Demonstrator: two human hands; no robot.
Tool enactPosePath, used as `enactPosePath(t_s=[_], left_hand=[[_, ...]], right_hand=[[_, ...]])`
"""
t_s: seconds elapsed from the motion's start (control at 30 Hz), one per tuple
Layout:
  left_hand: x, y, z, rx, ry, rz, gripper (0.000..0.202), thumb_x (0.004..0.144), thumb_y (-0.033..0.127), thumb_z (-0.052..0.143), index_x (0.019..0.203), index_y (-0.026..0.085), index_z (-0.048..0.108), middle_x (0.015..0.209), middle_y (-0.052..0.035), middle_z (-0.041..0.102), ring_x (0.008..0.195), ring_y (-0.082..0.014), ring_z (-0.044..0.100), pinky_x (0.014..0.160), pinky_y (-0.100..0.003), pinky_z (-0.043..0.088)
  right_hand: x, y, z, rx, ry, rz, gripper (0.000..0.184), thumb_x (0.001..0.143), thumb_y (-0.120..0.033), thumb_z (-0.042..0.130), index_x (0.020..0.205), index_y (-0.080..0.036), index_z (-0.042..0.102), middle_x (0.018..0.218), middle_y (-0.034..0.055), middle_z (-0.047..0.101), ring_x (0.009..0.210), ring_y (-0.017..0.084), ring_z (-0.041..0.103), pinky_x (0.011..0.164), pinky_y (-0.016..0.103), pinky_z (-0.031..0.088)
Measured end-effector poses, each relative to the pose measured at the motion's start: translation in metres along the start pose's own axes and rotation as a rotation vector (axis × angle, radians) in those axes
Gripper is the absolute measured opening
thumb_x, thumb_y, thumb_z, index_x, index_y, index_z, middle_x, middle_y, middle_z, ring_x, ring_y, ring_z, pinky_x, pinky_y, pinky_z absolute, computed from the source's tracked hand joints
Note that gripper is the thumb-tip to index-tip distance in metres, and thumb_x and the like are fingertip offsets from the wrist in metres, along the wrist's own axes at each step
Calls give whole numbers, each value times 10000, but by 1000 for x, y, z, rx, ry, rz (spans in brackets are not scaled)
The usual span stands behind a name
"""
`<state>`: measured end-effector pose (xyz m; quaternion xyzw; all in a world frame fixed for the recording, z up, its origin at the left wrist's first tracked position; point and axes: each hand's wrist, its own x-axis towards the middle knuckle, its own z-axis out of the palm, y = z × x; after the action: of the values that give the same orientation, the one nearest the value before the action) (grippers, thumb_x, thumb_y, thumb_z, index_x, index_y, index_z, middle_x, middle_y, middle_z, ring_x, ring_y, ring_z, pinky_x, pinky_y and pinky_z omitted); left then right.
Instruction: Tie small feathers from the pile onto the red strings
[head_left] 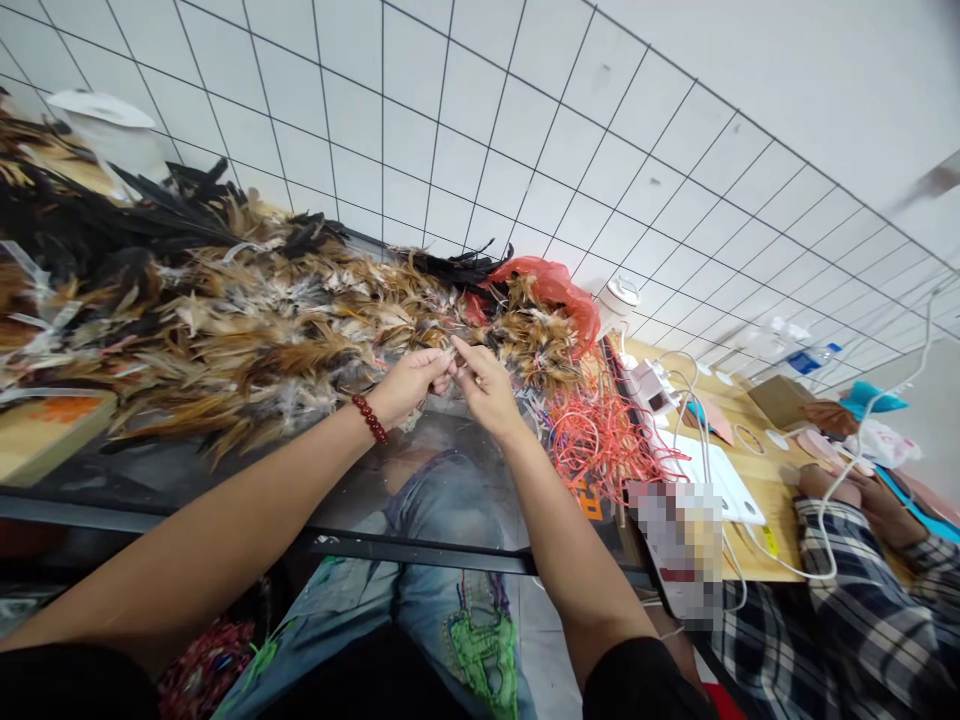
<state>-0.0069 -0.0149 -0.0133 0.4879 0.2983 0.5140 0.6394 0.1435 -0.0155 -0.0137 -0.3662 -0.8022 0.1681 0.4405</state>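
My left hand (411,384), with a red bead bracelet (370,419) on the wrist, and my right hand (486,386) meet fingertip to fingertip over the glass tabletop (187,470). Both pinch something small and thin, probably a feather quill, at the near edge of a big heap of brown, tan and black feathers (247,320). The fingers of both hands are closed. What they hold is too small to name for sure.
A tangle of red-orange strings (600,440) lies right of my hands, with a red plastic bag (555,285) behind. On the wooden table (769,480) at right are white cables, a white device and a bottle. Another person's plaid sleeve (862,590) rests there. Tiled wall behind.
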Motion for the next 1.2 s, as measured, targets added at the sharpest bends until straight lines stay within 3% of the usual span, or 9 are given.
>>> enactPosePath(t_s=[0.3,0.43,0.53,0.63,0.73,0.83,0.93,1.07,1.2], left_hand=[[-2,0,0,-27,46,-4,230,799,282,650,639,132,583,532,30,403,492,-71,364,499,-190,345],[-1,0,-2,-37,67,10,242,789,282,657,622,141,554,534,37,394,484,-64,349,493,-186,341],[0,0,-3,-38,75,12,249,791,292,653,621,148,542,515,44,376,480,-66,351,502,-191,354],[1,0,-2,-38,92,6,254,789,301,650,622,150,534,509,47,373,471,-64,344,496,-193,352],[0,-1,0,-39,108,4,252,785,297,650,620,150,528,508,49,369,466,-61,339,488,-190,346],[0,-3,2,-36,118,-22,237,789,284,644,628,148,536,507,48,376,460,-60,346,486,-189,351],[-1,-5,3,-33,128,-37,228,791,271,642,630,144,544,504,48,379,454,-58,349,483,-188,358],[0,-5,2,-63,133,-20,226,783,265,656,631,142,542,522,45,396,457,-55,353,477,-185,353],[0,-3,2,-72,113,-3,231,789,271,651,629,145,543,517,45,385,459,-59,349,477,-187,344]], right_hand=[[-1,8,9,147,-57,113,678,764,-51,489,1393,-304,481,1093,38,495,880,129,516,877,304,475],[2,5,7,65,-75,154,693,760,-52,469,1415,-277,452,1233,68,470,893,122,540,830,276,498],[6,4,-23,-135,-22,205,570,791,-111,508,1349,-229,539,1240,84,543,895,134,577,842,276,497],[7,6,-75,-311,41,414,316,835,-230,548,1111,-213,702,993,58,696,847,164,617,825,305,497],[0,7,-122,-566,-45,581,190,787,-234,601,891,-217,759,863,39,734,794,178,637,773,295,479],[-9,6,-145,-707,-225,653,156,747,-188,603,754,-194,759,751,39,724,734,176,636,694,267,448],[-19,0,-144,-713,-333,653,157,738,-164,601,745,-192,756,746,37,723,736,171,638,680,258,434],[-38,-10,-129,-567,-522,485,248,717,-58,559,783,-201,751,803,16,724,776,139,636,725,234,437],[-61,-13,-117,-498,-657,401,228,702,-68,601,830,-202,732,809,10,673,753,130,598,699,226,427]])
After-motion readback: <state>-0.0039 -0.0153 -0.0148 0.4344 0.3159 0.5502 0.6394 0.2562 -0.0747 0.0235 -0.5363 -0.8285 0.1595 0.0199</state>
